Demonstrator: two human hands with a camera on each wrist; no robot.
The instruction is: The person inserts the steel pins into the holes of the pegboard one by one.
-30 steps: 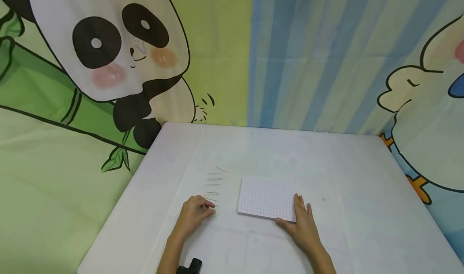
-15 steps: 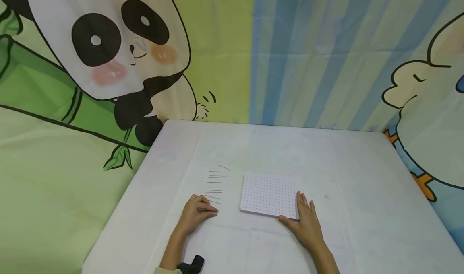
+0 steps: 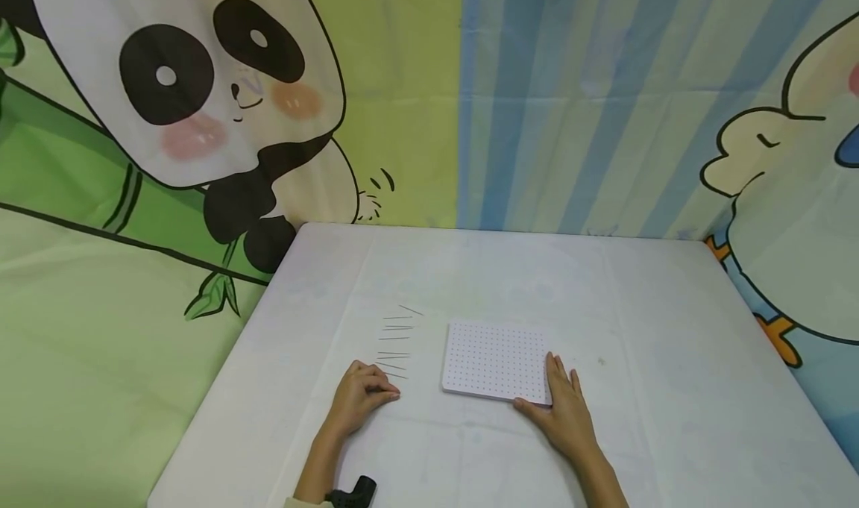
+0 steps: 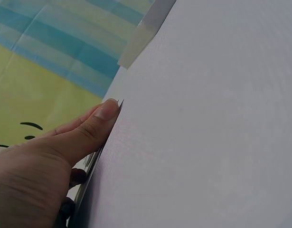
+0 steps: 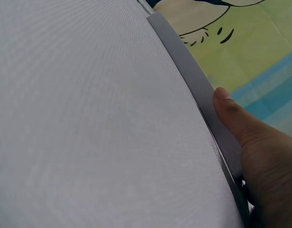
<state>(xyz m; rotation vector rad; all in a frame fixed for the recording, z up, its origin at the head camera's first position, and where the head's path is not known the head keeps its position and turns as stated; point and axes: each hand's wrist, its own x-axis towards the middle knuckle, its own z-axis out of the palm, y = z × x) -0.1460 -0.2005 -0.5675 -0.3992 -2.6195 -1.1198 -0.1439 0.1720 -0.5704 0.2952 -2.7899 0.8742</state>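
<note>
My left hand rests low over the table at the near end of a column of thin dark needles. Thumb and forefinger are pressed together, and a thin dark needle tip pokes out just past them in the left wrist view; the rest of it is hidden by the fingers. A white board with rows of small holes lies flat to the right of the needles. At its near right corner is my right hand, thumb along the front edge and straight fingers along the right edge.
Several needles lie roughly parallel, and the farthest one is slanted. The white table ends at a printed curtain behind. A black strap device sits at the left wrist.
The left thumb and forefinger, slightly apart a second ago, have come together. The right hand and the board have stayed in place; the head view has shifted a little.
</note>
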